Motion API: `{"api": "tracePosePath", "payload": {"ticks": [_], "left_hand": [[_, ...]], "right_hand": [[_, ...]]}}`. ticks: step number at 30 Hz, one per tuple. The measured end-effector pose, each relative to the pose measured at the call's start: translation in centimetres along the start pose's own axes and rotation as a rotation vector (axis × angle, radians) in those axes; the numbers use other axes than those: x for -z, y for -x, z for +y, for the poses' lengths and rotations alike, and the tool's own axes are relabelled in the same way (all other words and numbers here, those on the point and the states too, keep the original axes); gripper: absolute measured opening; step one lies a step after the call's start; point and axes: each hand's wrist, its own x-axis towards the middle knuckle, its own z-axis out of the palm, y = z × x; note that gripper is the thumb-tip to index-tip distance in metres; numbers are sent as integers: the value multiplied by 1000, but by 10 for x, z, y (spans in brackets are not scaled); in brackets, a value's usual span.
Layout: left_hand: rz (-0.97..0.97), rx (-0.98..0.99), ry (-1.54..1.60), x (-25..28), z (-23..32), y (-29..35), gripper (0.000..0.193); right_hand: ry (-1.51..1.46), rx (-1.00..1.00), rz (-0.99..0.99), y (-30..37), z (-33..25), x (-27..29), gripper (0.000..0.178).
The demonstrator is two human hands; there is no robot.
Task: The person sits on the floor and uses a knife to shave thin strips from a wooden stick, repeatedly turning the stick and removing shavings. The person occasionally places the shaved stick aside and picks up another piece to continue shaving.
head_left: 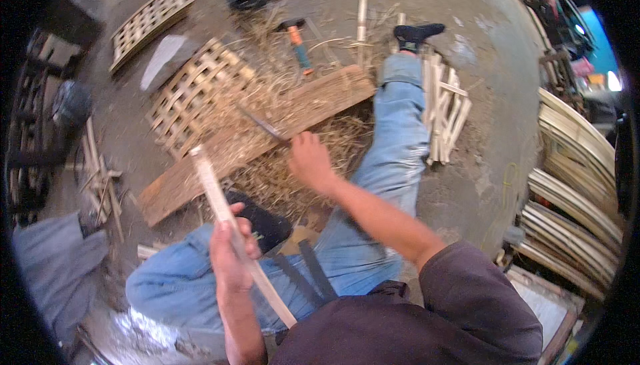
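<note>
Left fingers (249,232) wrap our strip (212,188), lower centre; right fingers (303,144) grip the knife (267,128). Strip seems light, springy; we'd hold mid-length.

Moderate, fairly even light falls on the floor (490,185), with soft shadows. Glare whitens a patch at lower left and a spot at the right rim. The knife (261,124) and shavings (333,148) look slightly soft. Fisheye distortion bows the slats (567,235); corners go black.
</note>
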Motion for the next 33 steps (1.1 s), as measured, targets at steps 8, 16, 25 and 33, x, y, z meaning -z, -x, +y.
{"api": "tracePosePath", "payload": {"ticks": [8,16,25,33], "left_hand": [[-55,-104,-307,-45,-52,-61,50],[-336,6,-596,-27,-77,-48,43],[-77,-472,-658,9,-15,-25,33],[909,-1178,-616,182,128,84,26]], "right_hand": [[-1754,-568,-695,127,-65,120,27],[-539,-765,403,100,296,159,24],[-31,-165,261,2,237,117,29],[12,107,-196,28,33,-23,45]]}}
